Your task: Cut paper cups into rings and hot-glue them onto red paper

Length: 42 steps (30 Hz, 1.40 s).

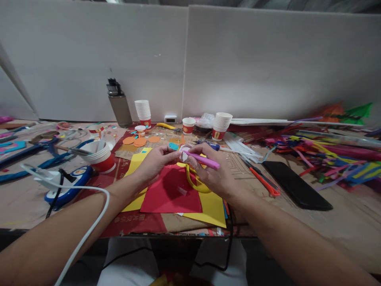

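Observation:
My right hand [212, 169] is closed round a slim purple pen-shaped tool [205, 161]; its exact kind is unclear. The fingertips of my left hand [156, 161] are pinched together and meet those of my right. Between them shows a small whitish piece [183, 156], too small to name. Both hands hover over a red sheet [171, 198], which lies on yellow sheets [208, 216]. On the red sheet rests a small clear strip [182, 191]. A yellow loop [198, 186], like a scissor handle, lies below my right hand, partly hidden by it.
Orange paper discs [139, 142] and paper cups [143, 111] stand beyond my hands. At left are a cup with tools [101, 159], a blue power strip [79, 178] and a white cable [102, 210]. At right lie an orange-handled tool [264, 180], a black phone [294, 182] and colourful strips [333, 159].

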{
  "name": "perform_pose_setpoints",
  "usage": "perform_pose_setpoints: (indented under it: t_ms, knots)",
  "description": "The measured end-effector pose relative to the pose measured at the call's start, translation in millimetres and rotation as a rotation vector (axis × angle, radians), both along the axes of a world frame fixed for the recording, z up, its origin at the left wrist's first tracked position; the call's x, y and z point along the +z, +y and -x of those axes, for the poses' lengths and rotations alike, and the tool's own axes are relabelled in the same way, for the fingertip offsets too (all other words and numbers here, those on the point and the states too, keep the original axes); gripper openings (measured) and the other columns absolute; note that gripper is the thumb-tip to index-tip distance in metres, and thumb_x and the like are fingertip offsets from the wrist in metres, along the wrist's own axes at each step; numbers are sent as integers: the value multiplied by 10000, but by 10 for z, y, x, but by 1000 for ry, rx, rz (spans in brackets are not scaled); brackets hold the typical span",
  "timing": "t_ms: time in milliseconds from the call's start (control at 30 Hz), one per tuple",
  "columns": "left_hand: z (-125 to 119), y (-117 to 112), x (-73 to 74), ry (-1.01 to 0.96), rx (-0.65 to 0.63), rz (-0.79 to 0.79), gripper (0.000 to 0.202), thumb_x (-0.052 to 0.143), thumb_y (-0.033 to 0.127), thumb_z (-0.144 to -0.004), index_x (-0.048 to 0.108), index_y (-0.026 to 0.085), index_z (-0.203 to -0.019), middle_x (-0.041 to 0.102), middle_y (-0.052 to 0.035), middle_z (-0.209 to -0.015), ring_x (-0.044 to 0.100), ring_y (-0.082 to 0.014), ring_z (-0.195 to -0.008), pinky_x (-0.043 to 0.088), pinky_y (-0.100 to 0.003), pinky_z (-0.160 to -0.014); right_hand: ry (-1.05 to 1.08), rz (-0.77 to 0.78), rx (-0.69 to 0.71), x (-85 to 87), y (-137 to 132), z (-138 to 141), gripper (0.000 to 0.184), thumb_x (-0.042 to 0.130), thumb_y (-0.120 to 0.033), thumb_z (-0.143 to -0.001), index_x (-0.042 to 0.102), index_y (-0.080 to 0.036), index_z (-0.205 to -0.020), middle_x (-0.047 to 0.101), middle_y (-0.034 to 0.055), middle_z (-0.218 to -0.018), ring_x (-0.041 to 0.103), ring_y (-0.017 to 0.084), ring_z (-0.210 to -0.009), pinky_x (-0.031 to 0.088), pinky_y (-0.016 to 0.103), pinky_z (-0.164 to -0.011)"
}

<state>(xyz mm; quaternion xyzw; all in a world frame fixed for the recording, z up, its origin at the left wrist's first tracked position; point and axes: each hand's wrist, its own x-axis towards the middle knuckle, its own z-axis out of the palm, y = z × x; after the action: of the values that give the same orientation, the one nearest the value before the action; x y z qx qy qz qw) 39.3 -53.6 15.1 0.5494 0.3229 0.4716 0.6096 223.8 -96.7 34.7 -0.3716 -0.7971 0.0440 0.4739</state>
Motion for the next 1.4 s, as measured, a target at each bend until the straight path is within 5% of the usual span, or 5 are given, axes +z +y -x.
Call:
perform_pose_setpoints:
  t_ms: [1067,1400]
  knots:
    - [-6,-12,-21,10,4,36,284,801,345,-683,720,133,-853,708,-69,-868,638,-158,-800,481,-304,-813,-19,20,-20,-20,-5,2,98,548,-311,-912,570,-221,-944,691,45,-950,635,171,-831,491,324,-739]
    - [-13,-17,-2,-5,34,57,278,814,347,-659,697,140,-801,678,-30,-761,596,-116,-690,444,-251,-704,-17,10,-3,1,2,-1,85,557,-297,-904,577,-220,-933,687,48,-928,635,177,-841,490,317,-722]
